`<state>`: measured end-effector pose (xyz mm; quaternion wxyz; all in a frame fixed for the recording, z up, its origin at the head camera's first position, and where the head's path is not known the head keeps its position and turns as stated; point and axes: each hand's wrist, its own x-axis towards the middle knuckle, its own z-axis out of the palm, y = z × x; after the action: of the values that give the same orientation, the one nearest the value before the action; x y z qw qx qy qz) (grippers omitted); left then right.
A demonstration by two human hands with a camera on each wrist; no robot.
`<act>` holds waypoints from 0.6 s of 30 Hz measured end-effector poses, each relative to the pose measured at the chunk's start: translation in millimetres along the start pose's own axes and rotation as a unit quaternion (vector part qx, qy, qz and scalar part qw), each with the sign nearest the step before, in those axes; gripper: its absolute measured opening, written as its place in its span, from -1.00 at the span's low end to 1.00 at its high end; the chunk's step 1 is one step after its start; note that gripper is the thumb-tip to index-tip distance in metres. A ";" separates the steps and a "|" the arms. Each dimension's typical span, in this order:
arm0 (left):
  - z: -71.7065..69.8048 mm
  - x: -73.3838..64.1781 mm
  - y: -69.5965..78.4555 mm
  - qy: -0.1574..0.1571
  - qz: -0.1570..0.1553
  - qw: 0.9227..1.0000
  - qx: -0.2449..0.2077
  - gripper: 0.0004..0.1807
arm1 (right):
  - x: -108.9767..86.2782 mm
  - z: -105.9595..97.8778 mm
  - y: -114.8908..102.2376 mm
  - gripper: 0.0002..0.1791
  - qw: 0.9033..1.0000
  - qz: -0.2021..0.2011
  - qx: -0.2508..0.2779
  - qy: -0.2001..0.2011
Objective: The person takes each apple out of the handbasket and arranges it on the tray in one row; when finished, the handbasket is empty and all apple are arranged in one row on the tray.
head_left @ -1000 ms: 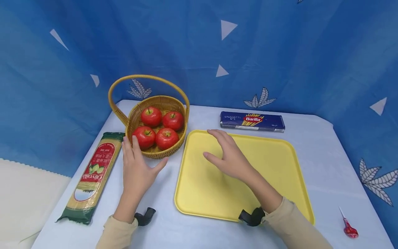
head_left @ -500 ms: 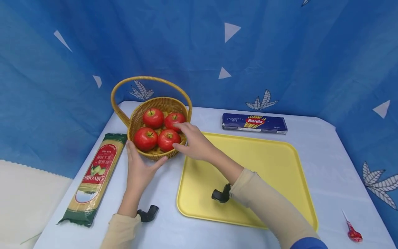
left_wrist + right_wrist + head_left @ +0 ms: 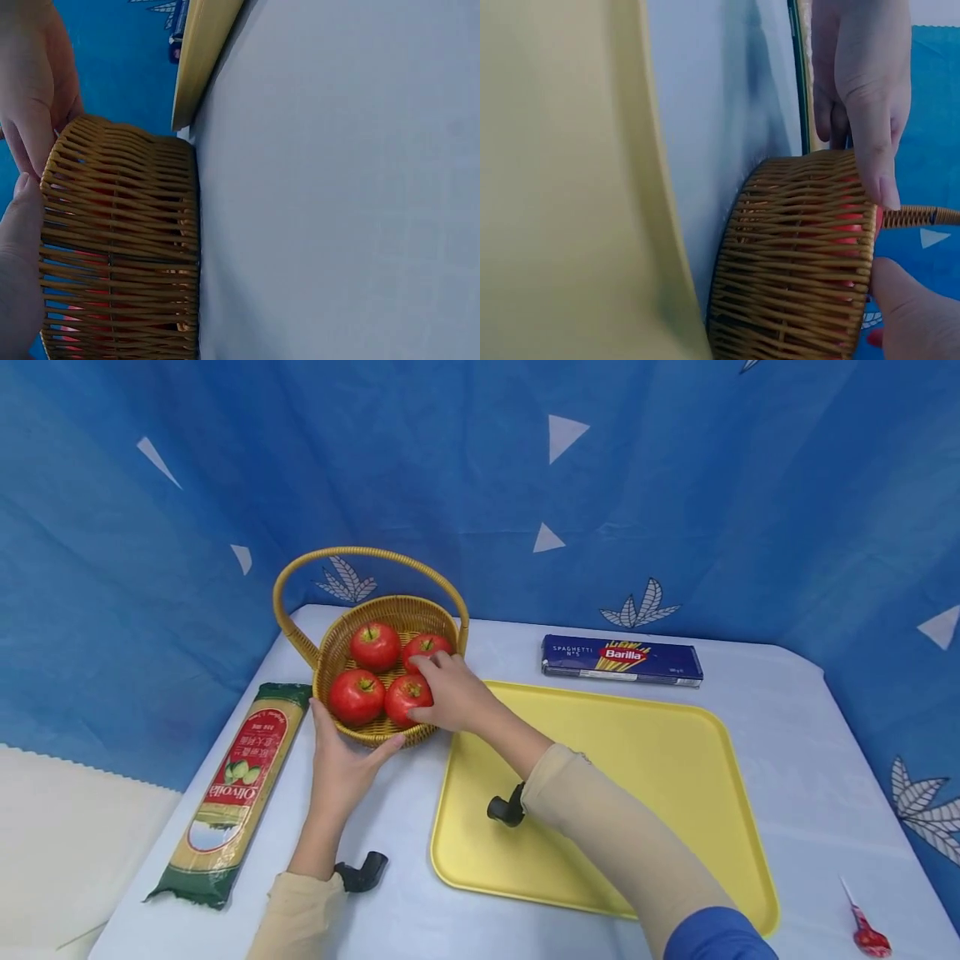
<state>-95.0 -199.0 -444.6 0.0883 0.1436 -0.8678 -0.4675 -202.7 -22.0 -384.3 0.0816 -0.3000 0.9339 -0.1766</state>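
Observation:
A round wicker basket (image 3: 397, 610) with a tall arched handle holds several red apples (image 3: 375, 646). My left hand (image 3: 341, 772) holds the basket at its near left side, thumb along the front rim and fingers round the left wall. Reaching in over the right rim, my right hand (image 3: 452, 695) grips the near right apple (image 3: 405, 695), with the thumb on its near side and curled fingers on its far side. In the right wrist view the basket's woven wall (image 3: 787, 255) hides most of the fruit.
A yellow tray (image 3: 600, 860) lies right of the basket, under my right forearm. Behind it is a blue spaghetti box (image 3: 622, 660). A green-ended pasta packet (image 3: 232, 793) lies at left, a red lollipop (image 3: 870, 935) at front right. A blue curtain (image 3: 480, 460) hangs behind.
My right hand has moved left from over the tray into the basket and closed round the near right apple. My left hand has come up against the basket's side.

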 end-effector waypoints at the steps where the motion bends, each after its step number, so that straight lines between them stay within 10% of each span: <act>1: 0.4 0.0 0.0 0.000 0.000 1.000 -0.003 0.46 | 1.3 0.4 -1.4 -0.11 1.000 0.005 -0.013 -0.002; 18: 5.3 2.1 -4.9 0.008 0.009 0.999 -0.035 0.43 | 18.4 1.3 -14.6 0.03 0.993 0.022 -0.091 -0.065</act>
<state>-97.6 -198.1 -451.6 0.1045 0.1360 -0.8516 -0.4953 -209.4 -44.3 -380.8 0.1185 -0.2964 0.9451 -0.0692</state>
